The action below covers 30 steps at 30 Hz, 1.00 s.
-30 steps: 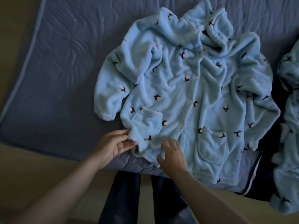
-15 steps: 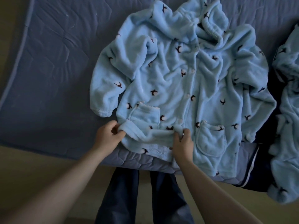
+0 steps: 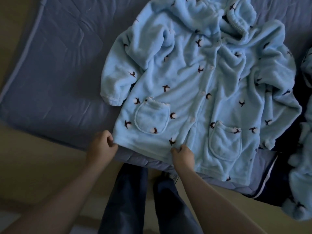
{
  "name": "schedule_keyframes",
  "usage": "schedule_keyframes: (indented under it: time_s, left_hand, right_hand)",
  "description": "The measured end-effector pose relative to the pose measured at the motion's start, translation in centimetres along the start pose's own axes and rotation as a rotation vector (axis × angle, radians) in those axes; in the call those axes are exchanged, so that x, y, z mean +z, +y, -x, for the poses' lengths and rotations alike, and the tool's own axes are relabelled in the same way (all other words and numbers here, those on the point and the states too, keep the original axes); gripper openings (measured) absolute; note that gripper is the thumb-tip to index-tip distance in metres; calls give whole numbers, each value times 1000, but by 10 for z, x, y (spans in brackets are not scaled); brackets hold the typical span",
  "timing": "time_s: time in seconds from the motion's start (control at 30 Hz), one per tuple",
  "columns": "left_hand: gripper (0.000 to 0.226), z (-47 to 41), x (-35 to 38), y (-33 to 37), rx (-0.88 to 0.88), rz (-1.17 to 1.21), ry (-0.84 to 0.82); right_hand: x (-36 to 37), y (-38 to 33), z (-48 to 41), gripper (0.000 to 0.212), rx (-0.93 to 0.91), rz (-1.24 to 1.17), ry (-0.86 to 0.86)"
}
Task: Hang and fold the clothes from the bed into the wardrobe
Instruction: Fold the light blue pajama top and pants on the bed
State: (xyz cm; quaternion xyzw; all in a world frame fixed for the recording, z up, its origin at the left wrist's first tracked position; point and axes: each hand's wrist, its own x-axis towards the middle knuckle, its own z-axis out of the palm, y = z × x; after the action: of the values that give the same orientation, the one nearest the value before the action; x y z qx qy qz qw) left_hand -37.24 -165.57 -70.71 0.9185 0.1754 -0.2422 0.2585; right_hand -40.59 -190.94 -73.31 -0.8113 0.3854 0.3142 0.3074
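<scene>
The bed [image 3: 59, 73], under a blue quilted cover, fills most of the view, and a wide bare stretch of it lies open to the left of the clothes. Its near edge runs slantwise past the person's trousers [image 3: 128, 200], with tan floor [image 3: 42, 166] below. A pale blue fleece jacket [image 3: 202, 98] lies front-up on the bed, buttoned and collar away. Its left sleeve is folded in beside the body, and its hem [image 3: 145, 148] is right at the bed's near edge. A second garment [image 3: 303, 183] of the same fleece is heaped at the far right and droops over that edge. The left hand [image 3: 101, 146] has its fingers curled, pinching the hem's left corner. The right hand [image 3: 183, 155] grips the hem near the button line, thumb on top. Half a second ago the hem was bunched up between the hands; now it is drawn flat, and the pocket [image 3: 152, 119] above it lies smooth.
</scene>
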Motion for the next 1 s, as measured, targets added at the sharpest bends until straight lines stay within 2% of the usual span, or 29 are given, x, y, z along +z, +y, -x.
schedule_keyframes:
  time_s: [0.1, 0.2, 0.37, 0.6, 0.7, 0.77, 0.83, 0.9, 0.93, 1.0]
  left_hand:
    - [19, 15, 7, 10, 24, 48, 9]
    - [21, 24, 9, 27, 122, 51, -34]
    - [13, 37, 27, 74, 234, 64, -245]
    - [15, 53, 89, 135, 344, -43, -433]
    - [30, 64, 121, 150, 396, -156, -454]
    - [46, 75, 136, 153, 339, -231, -415]
    - [55, 84, 152, 160, 210, -160, -366]
    - [56, 78, 163, 166, 83, -50, -333]
    - [54, 72, 167, 167, 28, -22, -333]
    - [42, 58, 171, 167, -43, 0, -341]
  right_hand:
    - [-1, 8, 12, 13, -63, -1, 65]
    - [-16, 17, 23, 18, -98, -60, 117]
    - [-65, 56, 26, 6, -49, -18, 205]
    - [-122, 145, 19, 28, 102, -21, 250]
    - [-126, 174, 18, 36, 135, -128, 278]
    - [-127, 186, 18, 46, 146, -232, 290]
    - [-129, 198, 12, 57, 186, -396, 290]
    - [-129, 203, 2, 59, 194, -520, 268]
    - [-129, 205, -3, 55, 188, -529, 254]
    - [-127, 206, -10, 30, 170, -543, 252]
